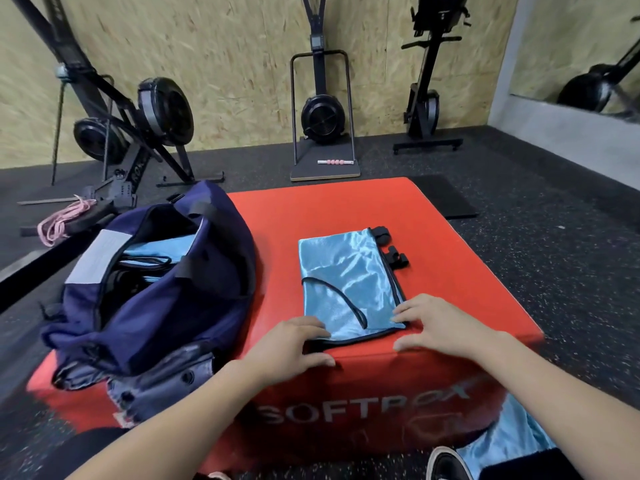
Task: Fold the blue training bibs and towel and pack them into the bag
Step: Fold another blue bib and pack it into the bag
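Inside the open navy bag (152,292), only slivers of blue fabric can be made out; the rest is lost in shadow. More blue cloth (509,441) on the floor is cut off by the red soft box (346,209). The folded blue bib (349,289) is laid flat on the box, its near corners pressed by the left hand (294,344) and right hand (440,323), fingers flat, nothing gripped.

Gym interior: chipboard wall (225,64); dark speckled rubber floor (554,237); three black exercise machines (322,112) standing along the wall; red padded box (311,209) in the foreground.
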Demonstrator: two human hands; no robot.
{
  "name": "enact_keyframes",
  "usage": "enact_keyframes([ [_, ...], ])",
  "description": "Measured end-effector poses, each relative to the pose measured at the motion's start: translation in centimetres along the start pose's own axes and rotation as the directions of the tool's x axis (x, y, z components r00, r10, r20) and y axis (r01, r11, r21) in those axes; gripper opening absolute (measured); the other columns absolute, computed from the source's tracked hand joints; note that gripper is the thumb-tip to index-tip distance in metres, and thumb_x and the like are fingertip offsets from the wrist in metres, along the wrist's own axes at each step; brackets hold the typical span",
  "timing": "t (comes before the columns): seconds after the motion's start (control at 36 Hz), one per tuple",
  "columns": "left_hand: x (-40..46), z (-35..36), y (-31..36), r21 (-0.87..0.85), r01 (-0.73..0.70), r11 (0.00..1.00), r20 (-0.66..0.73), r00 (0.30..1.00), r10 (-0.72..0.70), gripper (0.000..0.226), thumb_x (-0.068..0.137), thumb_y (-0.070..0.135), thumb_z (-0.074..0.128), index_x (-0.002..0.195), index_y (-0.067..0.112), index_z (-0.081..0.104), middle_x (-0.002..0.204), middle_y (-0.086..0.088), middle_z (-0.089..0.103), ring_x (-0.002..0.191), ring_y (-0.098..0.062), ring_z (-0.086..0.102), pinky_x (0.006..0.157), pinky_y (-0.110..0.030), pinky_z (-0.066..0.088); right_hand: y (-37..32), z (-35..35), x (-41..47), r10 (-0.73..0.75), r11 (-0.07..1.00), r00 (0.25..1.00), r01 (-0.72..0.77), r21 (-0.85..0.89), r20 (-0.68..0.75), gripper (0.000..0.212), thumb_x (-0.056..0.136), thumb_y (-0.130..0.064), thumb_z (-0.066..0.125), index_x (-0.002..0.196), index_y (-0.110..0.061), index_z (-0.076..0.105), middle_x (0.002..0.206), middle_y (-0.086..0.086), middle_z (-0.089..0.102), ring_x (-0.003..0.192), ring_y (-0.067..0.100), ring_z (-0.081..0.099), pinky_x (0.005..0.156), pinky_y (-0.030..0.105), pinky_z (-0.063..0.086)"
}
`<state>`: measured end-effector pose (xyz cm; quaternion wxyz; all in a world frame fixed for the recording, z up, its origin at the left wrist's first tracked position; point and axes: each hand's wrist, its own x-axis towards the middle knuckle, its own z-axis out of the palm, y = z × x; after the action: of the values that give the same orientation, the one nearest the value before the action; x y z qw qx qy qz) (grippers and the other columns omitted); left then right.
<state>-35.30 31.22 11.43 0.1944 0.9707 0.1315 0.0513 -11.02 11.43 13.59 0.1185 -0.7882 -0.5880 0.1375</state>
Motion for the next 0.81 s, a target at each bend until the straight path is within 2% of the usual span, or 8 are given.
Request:
enact_keyframes([
  [0.14, -1.3, 0.1, -0.7, -0.035, 0.045, 0.998, -0.033, 0.998, -0.046, 0.046, 0.073, 0.042, 0.082, 0.111, 0.016, 0.074, 0.115, 0.004, 0.071, 0.110, -0.008, 0.061, 0.100, -0.026, 0.044, -0.7, 1.0, -1.1, -0.019, 0.999, 0.999, 0.017, -0.047, -0.047, 0.072, 0.069, -0.070, 0.070, 0.125, -0.025, 0.069, 0.128, -0.018, 0.059, 0.121, 0.004, 0.046, 0.105, 0.023, 0.037],
  [0.22, -1.8, 0.2, -0.5, 0.004, 0.070, 0.998, -0.074, 0.995, -0.070, 0.039, 0.076, 0.037, 0.082, 0.110, 0.021, 0.074, 0.108, 0.004, 0.072, 0.095, -0.008, 0.060, 0.088, -0.020, 0.044, -1.0, 1.7, -1.5, -0.037, 0.998, 0.995, 0.034, -0.044, -0.089, 0.043, 0.078, -0.052, 0.077, 0.112, -0.024, 0.074, 0.111, -0.017, 0.062, 0.109, 0.005, 0.048, 0.094, 0.026, 0.043],
  [0.33, -2.3, 0.5, 0.0, 0.039, 0.050, 0.998, -0.118, 0.992, -0.045, 0.022, 0.083, 0.028, 0.075, 0.104, 0.020, 0.076, 0.097, 0.002, 0.071, 0.097, -0.014, 0.058, 0.083, -0.014, 0.035, -1.2, 2.3, -2.1, -0.094, 0.990, 0.990, 0.081, -0.117, -0.109, 0.022, 0.086, -0.042, 0.074, 0.101, -0.027, 0.076, 0.097, -0.016, 0.059, 0.101, 0.006, 0.048, 0.090, 0.027, 0.043],
  [0.42, -2.9, 0.4, 0.3, -0.004, 0.041, 0.999, -0.167, 0.985, -0.041, 0.012, 0.086, 0.028, 0.071, 0.096, 0.024, 0.076, 0.089, 0.005, 0.070, 0.090, -0.014, 0.061, 0.080, -0.019, 0.040, -1.2, 2.5, -2.7, -0.107, 0.989, 0.983, 0.091, -0.114, -0.147, 0.012, 0.079, -0.039, 0.070, 0.079, -0.028, 0.075, 0.084, -0.015, 0.061, 0.094, 0.006, 0.050, 0.088, 0.032, 0.044],
  [0.53, -3.3, 0.2, 0.7, -0.134, 0.051, 0.990, -0.249, 0.965, -0.083, 0.016, 0.090, 0.041, 0.059, 0.096, 0.027, 0.065, 0.089, 0.016, 0.066, 0.087, -0.007, 0.061, 0.080, -0.026, 0.046, -2.1, 1.9, -3.7, -0.016, 0.988, 0.985, 0.041, 0.146, -0.169, 0.012, 0.067, -0.029, 0.069, 0.065, -0.020, 0.061, 0.082, -0.009, 0.065, 0.096, 0.007, 0.058, 0.083, 0.034, 0.048],
  [0.61, -3.2, -0.2, 1.7, -0.200, 0.026, 0.979, -0.315, 0.945, -0.089, 0.006, 0.096, 0.031, 0.058, 0.095, 0.026, 0.058, 0.079, 0.017, 0.065, 0.076, -0.003, 0.061, 0.073, -0.025, 0.045, -2.8, 0.9, -3.9, 0.114, 0.939, 0.980, -0.052, 0.341, -0.162, 0.016, 0.068, -0.021, 0.074, 0.064, -0.020, 0.059, 0.092, -0.012, 0.069, 0.096, 0.012, 0.064, 0.084, 0.030, 0.047],
  [0.69, -2.8, -0.8, 2.2, -0.243, 0.002, 0.970, -0.349, 0.933, -0.090, 0.004, 0.099, 0.028, 0.057, 0.095, 0.027, 0.056, 0.076, 0.012, 0.067, 0.073, -0.006, 0.063, 0.072, -0.027, 0.048, -2.7, -0.2, -3.5, 0.170, 0.889, 0.973, -0.082, 0.450, -0.159, 0.013, 0.061, -0.030, 0.073, 0.061, -0.025, 0.061, 0.087, -0.011, 0.071, 0.084, 0.022, 0.067, 0.080, 0.040, 0.051],
  [0.81, -1.7, -1.3, 2.4, -0.284, -0.026, 0.958, -0.409, 0.907, -0.097, 0.004, 0.098, 0.024, 0.058, 0.096, 0.026, 0.057, 0.079, 0.023, 0.065, 0.070, -0.002, 0.061, 0.067, -0.017, 0.044, -2.3, -1.4, -2.6, 0.170, 0.855, 0.967, -0.050, 0.516, -0.188, 0.014, 0.058, -0.036, 0.067, 0.067, -0.025, 0.067, 0.068, -0.010, 0.063, 0.060, 0.007, 0.049, 0.063, 0.032, 0.041],
])
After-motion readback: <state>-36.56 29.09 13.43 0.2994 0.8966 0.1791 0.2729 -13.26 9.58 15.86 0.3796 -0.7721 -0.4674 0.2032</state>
